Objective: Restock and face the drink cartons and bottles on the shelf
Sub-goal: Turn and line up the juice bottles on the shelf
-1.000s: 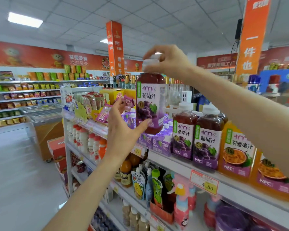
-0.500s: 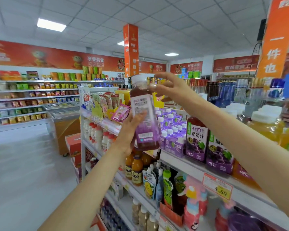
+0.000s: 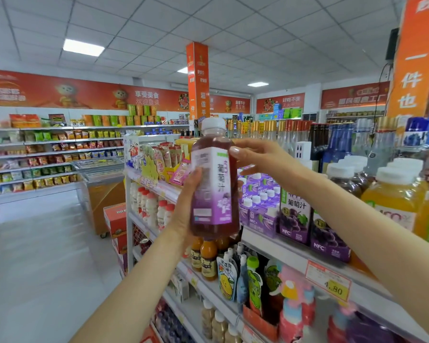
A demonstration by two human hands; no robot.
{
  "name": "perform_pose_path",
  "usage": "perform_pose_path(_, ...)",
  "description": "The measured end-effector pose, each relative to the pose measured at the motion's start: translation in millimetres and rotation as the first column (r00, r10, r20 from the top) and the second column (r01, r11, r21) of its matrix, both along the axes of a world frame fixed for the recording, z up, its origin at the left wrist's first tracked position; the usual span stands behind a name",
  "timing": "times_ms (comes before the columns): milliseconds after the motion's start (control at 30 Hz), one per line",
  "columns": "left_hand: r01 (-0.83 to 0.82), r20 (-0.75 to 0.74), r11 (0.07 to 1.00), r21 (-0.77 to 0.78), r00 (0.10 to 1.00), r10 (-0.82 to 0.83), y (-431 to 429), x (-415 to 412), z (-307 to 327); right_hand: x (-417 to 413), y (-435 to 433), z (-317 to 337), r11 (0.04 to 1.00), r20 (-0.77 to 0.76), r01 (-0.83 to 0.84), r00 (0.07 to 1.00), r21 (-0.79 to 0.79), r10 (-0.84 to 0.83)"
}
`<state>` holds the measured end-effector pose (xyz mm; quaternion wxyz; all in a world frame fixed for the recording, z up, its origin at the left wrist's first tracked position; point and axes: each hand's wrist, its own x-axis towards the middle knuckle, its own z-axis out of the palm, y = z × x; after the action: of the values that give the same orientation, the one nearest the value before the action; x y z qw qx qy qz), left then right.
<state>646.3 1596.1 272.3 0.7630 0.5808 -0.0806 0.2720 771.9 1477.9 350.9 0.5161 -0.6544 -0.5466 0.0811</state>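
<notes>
A clear plastic bottle of dark purple grape juice with a white cap and purple label (image 3: 213,189) is held upright in the air, in front of the white metal shelf edge (image 3: 282,246) and left of the stocked row. Its lower body is gripped from the left by the left hand (image 3: 185,209). The right hand (image 3: 260,157) is kept loosely spread, with only the thumb tip laid on the bottle's upper right side. Just right, matching purple-labelled grape juice bottles (image 3: 295,216) are stood at the shelf's front edge beside small purple drink cartons (image 3: 259,214). Left of the shelving, pale floor (image 3: 47,268) is seen, bounded farther back by a glass-topped chest freezer (image 3: 102,184).
</notes>
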Motion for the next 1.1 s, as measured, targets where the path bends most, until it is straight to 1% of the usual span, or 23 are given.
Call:
perform_pose_path(33,-0.041,0.000,0.997,0.068,0.999,0.041,-3,2,10,-3,-1,-2,1.000,-0.001,-0.006,1.000,-0.011,0.006)
perform_pose_path(67,-0.141,-0.003,0.980,0.141,0.990,0.143,-8,1,18,-5,-1,-5,1.000,-0.014,-0.014,1.000,-0.017,0.014)
perform_pose_path(100,-0.204,0.014,0.962,0.183,0.979,0.205,-9,3,15,-9,-3,-8,1.000,-0.032,-0.023,0.999,-0.019,0.023)
perform_pose_path(167,-0.355,0.031,0.908,0.221,0.933,0.358,-6,10,11,-13,-4,-17,0.998,-0.053,-0.044,0.998,-0.036,0.043)
perform_pose_path(233,-0.428,0.087,0.870,0.245,0.903,0.420,-12,8,16,-17,-5,-31,0.994,-0.062,-0.094,0.994,-0.062,0.090)
perform_pose_path(300,-0.446,0.112,0.862,0.239,0.895,0.432,-14,9,14,-21,-5,-45,0.988,-0.124,-0.154,0.981,-0.028,0.150)
perform_pose_path(367,-0.451,0.082,0.838,0.307,0.890,0.449,-19,5,17,-23,-4,-57,0.990,-0.150,-0.136,0.979,0.047,0.142)
perform_pose_path(400,-0.436,0.051,0.814,0.385,0.890,0.453,-19,2,20,-25,-6,-61,0.990,-0.166,-0.105,0.979,0.089,0.119)
perform_pose_path(433,-0.414,0.022,0.770,0.485,0.886,0.463,-18,-1,24,-25,-7,-66,0.990,-0.184,-0.072,0.978,0.125,0.094)
perform_pose_path(467,-0.396,0.013,0.696,0.599,0.874,0.486,-15,-5,31,-25,-9,-70,0.988,-0.196,-0.039,0.978,0.147,0.068)
perform_pose_path(500,-0.392,0.034,0.621,0.679,0.861,0.507,-12,-10,40,-24,-10,-76,0.988,-0.198,-0.016,0.979,0.154,0.047)
perform_pose_path(533,-0.410,0.056,0.588,0.697,0.849,0.526,-7,-14,48,-24,-11,-80,0.988,-0.203,-0.005,0.978,0.155,0.036)
perform_pose_path(600,-0.455,0.092,0.616,0.643,0.844,0.528,2,-19,66,-24,-12,-89,0.987,-0.216,-0.010,0.975,0.158,0.044)
perform_pose_path(633,-0.453,0.099,0.637,0.624,0.854,0.510,3,-20,74,-24,-12,-92,0.987,-0.214,-0.011,0.976,0.158,0.046)
perform_pose_path(767,-0.425,0.077,0.655,0.625,0.868,0.490,-2,-17,93,-26,-10,-103,0.990,-0.182,0.001,0.983,0.140,0.025)
perform_pose_path(867,-0.369,0.010,0.657,0.657,0.876,0.482,3,-14,92,-28,-12,-107,0.993,-0.209,-0.012,0.977,0.117,0.036)
perform_pose_path(933,-0.357,-0.002,0.652,0.668,0.876,0.482,6,-12,90,-29,-13,-109,0.995,-0.221,-0.052,0.973,0.091,0.071)
perform_pose_path(1100,-0.275,-0.048,0.748,0.604,0.924,0.379,10,-6,85,-25,-16,-112,0.986,-0.272,-0.157,0.948,0.052,0.165)
